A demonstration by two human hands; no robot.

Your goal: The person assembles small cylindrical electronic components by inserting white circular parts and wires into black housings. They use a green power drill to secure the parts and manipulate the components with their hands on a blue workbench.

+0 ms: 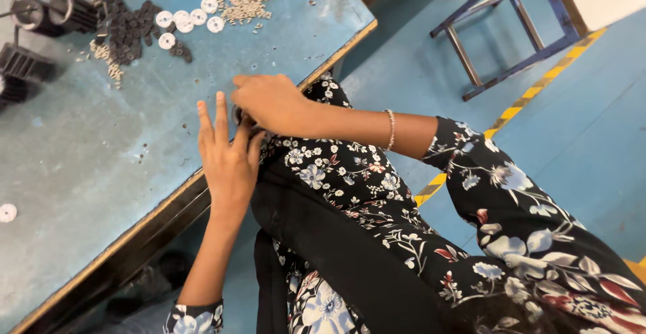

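Note:
My left hand [227, 151] and my right hand [268, 102] meet at the front edge of a worn blue worktable [87, 152]. Between their fingertips sits a small dark round part [239, 116], mostly hidden by the fingers. The left hand's fingers are stretched upward beside the part. My right hand curls over the part from the right. A thin bracelet [391, 129] circles my right wrist. Both sleeves are black with a flower print.
At the table's far side lie a heap of small black parts [131, 31], a few white discs [188, 19], a pile of small tan pieces [242, 4] and black cylinders [50, 12]. One white disc [7, 212] lies left. A blue metal frame [511, 31] stands on the blue floor.

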